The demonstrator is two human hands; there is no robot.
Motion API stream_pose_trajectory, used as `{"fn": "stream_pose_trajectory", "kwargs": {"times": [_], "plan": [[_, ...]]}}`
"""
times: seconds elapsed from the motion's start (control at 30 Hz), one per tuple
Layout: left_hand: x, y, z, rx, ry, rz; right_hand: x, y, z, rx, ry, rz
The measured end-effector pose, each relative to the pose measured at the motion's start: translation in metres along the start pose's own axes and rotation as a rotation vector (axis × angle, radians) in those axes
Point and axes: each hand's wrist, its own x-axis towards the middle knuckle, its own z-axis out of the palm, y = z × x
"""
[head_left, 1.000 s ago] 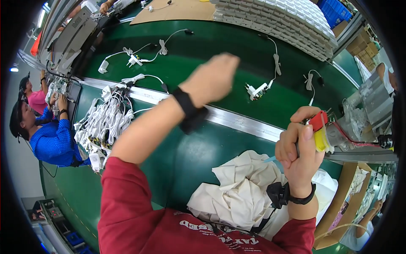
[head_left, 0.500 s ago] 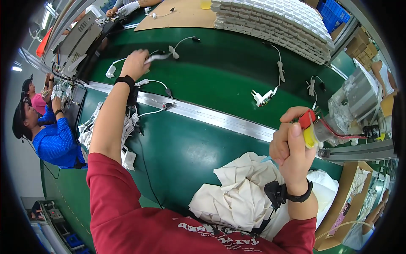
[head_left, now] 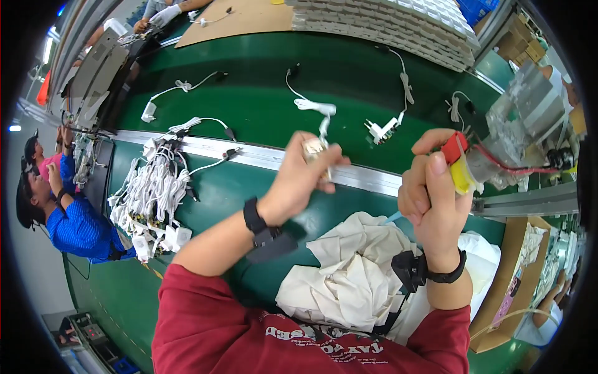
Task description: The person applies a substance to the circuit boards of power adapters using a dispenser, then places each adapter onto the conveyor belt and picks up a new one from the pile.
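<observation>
In my left hand (head_left: 302, 171), near the table's middle, is a small white plug adapter (head_left: 314, 148), partly covered by the fingers. Its white cord (head_left: 316, 107) runs away from me across the green surface to a dark connector. My right hand (head_left: 433, 196) is wrapped round a wired tool with a red block (head_left: 454, 149) and a yellow band (head_left: 461, 177). A thin light blue tip (head_left: 393, 217) sticks out on the fist's left side. Further off lies a white adapter with bare circuit parts (head_left: 383, 129), to the right of the left hand.
A heap of white corded adapters (head_left: 152, 193) lies at left. A metal rail (head_left: 367, 177) crosses the table. White trays (head_left: 380, 28) are stacked at the back. Crumpled cream cloth (head_left: 349, 274) lies in front of me; a cardboard box (head_left: 507, 280) stands right. Co-workers sit at left.
My left hand has come from the far left back toward the middle, bringing the adapter and trailing cord with it. The right hand keeps its grip on the tool.
</observation>
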Motion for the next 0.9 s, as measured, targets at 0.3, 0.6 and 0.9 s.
{"fn": "stream_pose_trajectory", "kwargs": {"times": [0.3, 0.6, 0.9], "plan": [[-0.048, -0.058, 0.046, -0.490, -0.577, -0.146, 0.011, 0.005, 0.002, -0.062, 0.004, -0.046], [-0.048, -0.057, 0.033, -0.461, -0.719, -0.143, 0.008, 0.014, 0.008, -0.009, -0.056, -0.007], [-0.047, -0.054, 0.030, -0.474, -0.744, -0.149, 0.007, 0.019, 0.008, -0.011, -0.053, -0.029]]}}
